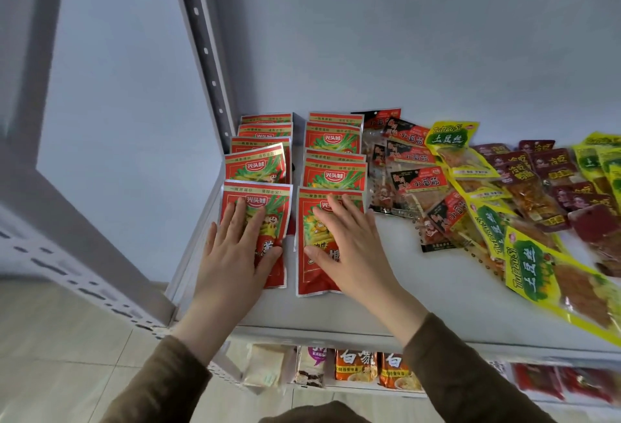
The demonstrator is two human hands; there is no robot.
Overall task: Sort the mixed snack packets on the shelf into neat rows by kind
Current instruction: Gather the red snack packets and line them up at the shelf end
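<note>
Red snack packets lie in two overlapping rows at the left of the white shelf [386, 291]. My left hand [235, 248] rests flat on the front packet of the left row [279, 221], fingers straight. My right hand [349, 241] rests flat on the front packet of the right row [312, 274]. To the right lie black-and-red packets [420, 184], yellow-green packets [524, 264] and dark maroon packets [551, 167], mixed and overlapping.
A grey perforated upright [205, 53] stands at the shelf's back left corner. The white back wall [403, 36] closes off the rear. A lower shelf holds orange packets [356, 365] and red packets [571, 382]. Tiled floor [50, 338] shows at the left.
</note>
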